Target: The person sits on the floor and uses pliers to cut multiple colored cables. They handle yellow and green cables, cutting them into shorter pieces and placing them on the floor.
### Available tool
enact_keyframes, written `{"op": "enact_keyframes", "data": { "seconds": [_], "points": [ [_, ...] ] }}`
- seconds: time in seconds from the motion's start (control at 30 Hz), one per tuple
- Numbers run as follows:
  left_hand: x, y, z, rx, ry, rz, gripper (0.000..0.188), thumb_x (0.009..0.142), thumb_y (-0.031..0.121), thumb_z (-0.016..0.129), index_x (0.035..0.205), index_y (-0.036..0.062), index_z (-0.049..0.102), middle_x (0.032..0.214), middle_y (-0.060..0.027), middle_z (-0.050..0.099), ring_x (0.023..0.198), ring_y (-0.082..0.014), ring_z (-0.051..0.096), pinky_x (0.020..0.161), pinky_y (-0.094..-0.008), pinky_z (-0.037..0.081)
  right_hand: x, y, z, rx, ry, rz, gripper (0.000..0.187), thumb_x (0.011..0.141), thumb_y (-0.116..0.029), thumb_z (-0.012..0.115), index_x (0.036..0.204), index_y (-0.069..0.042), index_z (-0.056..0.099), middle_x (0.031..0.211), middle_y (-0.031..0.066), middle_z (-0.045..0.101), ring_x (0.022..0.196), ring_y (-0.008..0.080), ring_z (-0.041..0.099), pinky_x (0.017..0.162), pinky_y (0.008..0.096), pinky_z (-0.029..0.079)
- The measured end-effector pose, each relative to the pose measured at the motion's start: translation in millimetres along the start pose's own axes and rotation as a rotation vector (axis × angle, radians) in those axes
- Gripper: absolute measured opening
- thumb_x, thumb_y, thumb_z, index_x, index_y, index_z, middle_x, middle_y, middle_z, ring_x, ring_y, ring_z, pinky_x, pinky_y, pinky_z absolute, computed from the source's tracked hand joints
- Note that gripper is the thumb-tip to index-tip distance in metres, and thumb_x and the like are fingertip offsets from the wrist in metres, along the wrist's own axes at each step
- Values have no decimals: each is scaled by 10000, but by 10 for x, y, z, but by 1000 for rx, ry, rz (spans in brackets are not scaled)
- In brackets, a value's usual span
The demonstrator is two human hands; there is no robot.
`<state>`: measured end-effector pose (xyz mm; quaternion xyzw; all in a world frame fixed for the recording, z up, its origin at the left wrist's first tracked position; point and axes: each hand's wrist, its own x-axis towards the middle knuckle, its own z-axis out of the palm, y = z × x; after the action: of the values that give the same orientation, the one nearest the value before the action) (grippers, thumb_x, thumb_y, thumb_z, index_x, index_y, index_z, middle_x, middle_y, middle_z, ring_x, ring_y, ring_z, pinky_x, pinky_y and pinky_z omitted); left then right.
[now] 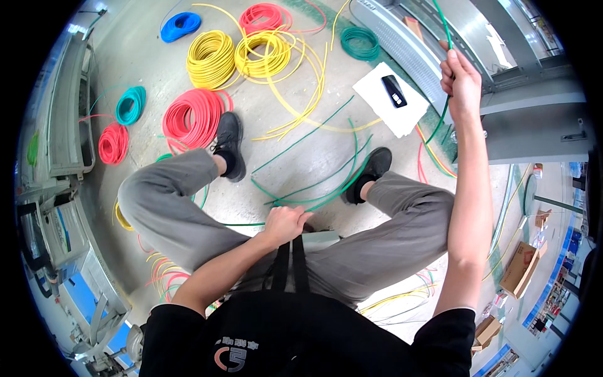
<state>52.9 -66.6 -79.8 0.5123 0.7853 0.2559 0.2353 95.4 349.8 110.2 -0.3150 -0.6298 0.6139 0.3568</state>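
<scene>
My right hand (461,81) is raised at the upper right, fingers closed around a green wire (446,112). That wire runs up past the fist to the top edge and hangs down below it toward the floor. Between my knees, my left hand (286,224) is closed with the thumb pointing right. Another stretch of green wire (246,224) enters this fist from the left, and green strands show just beyond its knuckles. Several cut green wires (304,149) lie on the floor between my shoes, some straight and some curved.
Yellow coils (211,61), red coils (191,119), a blue coil (180,27) and teal coils (360,43) lie on the floor ahead and left. A black phone (394,91) rests on white paper (411,119). Grey metal cabinet parts (534,119) stand right, near a cardboard box (520,269).
</scene>
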Motion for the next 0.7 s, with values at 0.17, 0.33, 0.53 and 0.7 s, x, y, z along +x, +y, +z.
{"op": "enact_keyframes", "data": {
  "seconds": [0.17,0.33,0.53,0.7],
  "points": [
    [278,-80,184,-54,159,9,319,859,250,627,628,56,525,495,-168,515,469,-381,542,434,-469,427,-282,-309,20,40,74,-15,292,962,-194,549,1170,-1,617,644,-71,403,521,12,284,446,185,208],
    [868,-230,131,145,251,-10,306,887,270,592,661,74,528,493,-162,526,461,-383,546,432,-476,428,-761,-633,109,164,104,-103,334,967,-163,527,1242,26,535,670,-32,413,549,29,309,455,184,213],
    [1881,-852,305,282,150,-281,223,916,263,510,889,66,610,808,-168,679,737,-341,672,654,-481,514,-967,-648,308,318,192,-32,308,977,-168,484,1220,22,493,716,-6,425,517,45,296,434,188,209],
    [1981,-1530,694,398,-245,-540,246,886,181,497,1052,87,653,1080,-130,664,1021,-313,630,849,-519,467,-902,-561,339,281,81,-22,330,992,-235,472,1237,-14,488,663,-28,369,499,31,268,413,186,193]
  ]
}}
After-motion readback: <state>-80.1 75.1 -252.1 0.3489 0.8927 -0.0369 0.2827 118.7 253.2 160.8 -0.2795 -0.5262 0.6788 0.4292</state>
